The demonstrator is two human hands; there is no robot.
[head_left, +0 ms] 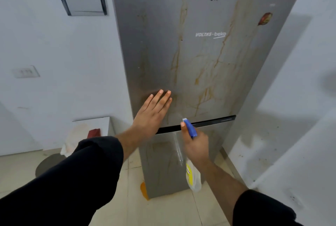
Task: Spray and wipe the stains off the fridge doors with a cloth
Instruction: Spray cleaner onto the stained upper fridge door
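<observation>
Grey fridge (190, 80), 2 stained doors (163, 167) — L grip (152, 115) flat, uncurled, on upper door (203, 53) — R grip (196, 144) round 1 spray bottle (193, 176).

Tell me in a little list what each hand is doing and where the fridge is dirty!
Left hand: flat, fingers straight, on the upper door
Right hand: holds the spray bottle, blue nozzle toward the fridge
Stains: orange-brown drips down the upper door; fainter ones on the lower door
Cloth: in neither hand; a pale one seems to hang low on the left
Sticker: red, near the upper door's right edge
</observation>
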